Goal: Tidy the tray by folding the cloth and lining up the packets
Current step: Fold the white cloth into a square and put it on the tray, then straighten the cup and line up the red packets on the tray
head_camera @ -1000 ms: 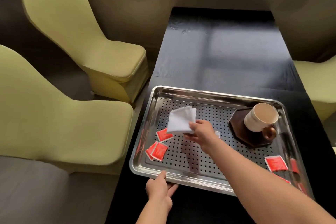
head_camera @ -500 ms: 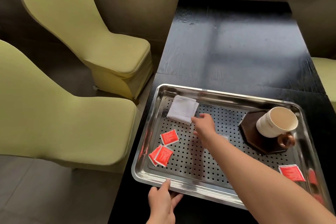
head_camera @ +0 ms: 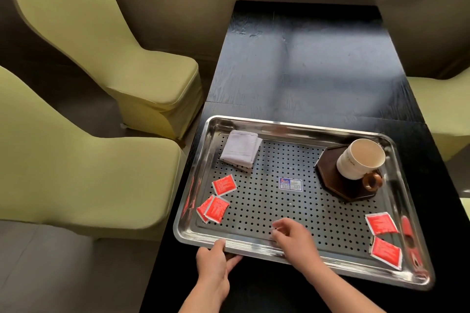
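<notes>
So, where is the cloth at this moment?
In the head view, the cloth lies in the far left corner of the tray, just beyond three red packets.

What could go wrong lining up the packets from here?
1. Two left packets overlap; pinching one may drag the other.
2. The tray sits close to the table edge, with only the left hand gripping its rim; a hard push could slide it off.
3. The cup stands on a coaster beyond the right packets; a reaching right hand might knock it.
</notes>
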Motion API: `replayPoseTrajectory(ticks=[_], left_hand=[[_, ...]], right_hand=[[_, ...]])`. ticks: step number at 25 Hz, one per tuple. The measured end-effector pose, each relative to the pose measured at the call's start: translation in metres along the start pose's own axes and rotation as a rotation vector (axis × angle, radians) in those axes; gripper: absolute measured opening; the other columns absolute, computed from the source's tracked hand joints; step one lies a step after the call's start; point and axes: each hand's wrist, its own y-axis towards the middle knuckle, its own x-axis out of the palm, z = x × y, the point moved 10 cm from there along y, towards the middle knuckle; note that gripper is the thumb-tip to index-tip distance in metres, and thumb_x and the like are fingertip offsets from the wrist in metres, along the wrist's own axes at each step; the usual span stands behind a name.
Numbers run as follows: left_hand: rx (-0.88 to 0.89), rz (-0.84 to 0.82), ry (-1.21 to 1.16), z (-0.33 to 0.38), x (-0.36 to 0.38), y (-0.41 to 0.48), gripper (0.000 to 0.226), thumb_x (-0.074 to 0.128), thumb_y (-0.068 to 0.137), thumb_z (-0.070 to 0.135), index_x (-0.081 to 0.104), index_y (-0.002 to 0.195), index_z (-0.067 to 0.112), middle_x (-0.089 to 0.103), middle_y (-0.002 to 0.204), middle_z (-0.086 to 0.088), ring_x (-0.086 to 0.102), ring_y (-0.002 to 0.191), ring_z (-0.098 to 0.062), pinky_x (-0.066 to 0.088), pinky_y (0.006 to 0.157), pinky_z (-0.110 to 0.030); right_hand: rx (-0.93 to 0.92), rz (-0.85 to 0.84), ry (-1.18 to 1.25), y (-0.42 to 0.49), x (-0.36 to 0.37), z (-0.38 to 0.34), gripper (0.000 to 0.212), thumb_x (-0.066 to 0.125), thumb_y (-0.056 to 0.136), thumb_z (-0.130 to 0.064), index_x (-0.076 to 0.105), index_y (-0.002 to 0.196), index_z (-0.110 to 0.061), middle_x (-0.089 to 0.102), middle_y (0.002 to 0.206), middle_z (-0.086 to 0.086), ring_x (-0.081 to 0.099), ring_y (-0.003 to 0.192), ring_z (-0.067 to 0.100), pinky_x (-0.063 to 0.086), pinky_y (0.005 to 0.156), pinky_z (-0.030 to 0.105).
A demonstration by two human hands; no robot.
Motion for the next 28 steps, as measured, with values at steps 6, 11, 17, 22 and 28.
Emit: replayPoseTrajectory(ticks=[6,11,17,22,28], left_hand=[[-0.004,0.005,-0.004,-0.005,-0.002,0.0,0.021,0.051,0.093,-0.005,0.052,0.114,-0.005,0.063,0.117,-0.028,0.067,0.1,-0.042,0.062,0.056,-0.041],[-0.015,0.026,-0.001,-0.014,-0.011,-0.002,0.017,0.051,0.094,-0.005,0.052,0.111,-0.005,0.063,0.118,-0.028,0.068,0.097,-0.041,0.061,0.056,-0.041],[-0.022,0.037,0.003,-0.02,-0.035,-0.014,0.018,0.051,0.094,-0.004,0.054,0.112,-0.004,0.065,0.119,-0.026,0.069,0.098,-0.041,0.061,0.061,-0.042],[-0.045,0.041,-0.004,-0.032,-0.057,-0.024,0.014,0.052,0.095,-0.004,0.054,0.108,-0.002,0.064,0.119,-0.026,0.068,0.101,-0.042,0.062,0.06,-0.043],[-0.069,0.03,0.005,-0.041,-0.077,-0.033,0.009,0.053,0.095,-0.005,0.054,0.104,-0.004,0.064,0.117,-0.029,0.068,0.097,-0.044,0.059,0.065,-0.047]], right_hand=[[-0.037,0.031,-0.061,-0.017,-0.009,0.013,0.008,0.066,0.092,-0.025,0.07,0.099,-0.029,0.069,0.089,-0.016,0.064,0.085,-0.001,0.05,0.071,0.015],[-0.014,0.016,-0.041,-0.024,-0.007,0.018,0.009,0.068,0.09,-0.027,0.07,0.098,-0.028,0.07,0.09,-0.013,0.065,0.083,0.001,0.051,0.07,0.018],[-0.008,-0.012,-0.002,-0.049,0.007,0.027,0.01,0.069,0.089,-0.025,0.071,0.099,-0.025,0.071,0.09,-0.01,0.067,0.084,0.006,0.059,0.081,0.032],[0.002,-0.016,-0.001,-0.07,0.018,0.034,0.01,0.068,0.09,-0.026,0.071,0.1,-0.026,0.071,0.091,-0.012,0.066,0.082,0.003,0.056,0.077,0.025],[0.009,-0.054,0.005,-0.091,0.029,0.039,0.015,0.067,0.09,-0.026,0.072,0.103,-0.024,0.071,0.095,-0.012,0.066,0.088,0.004,0.057,0.082,0.027]])
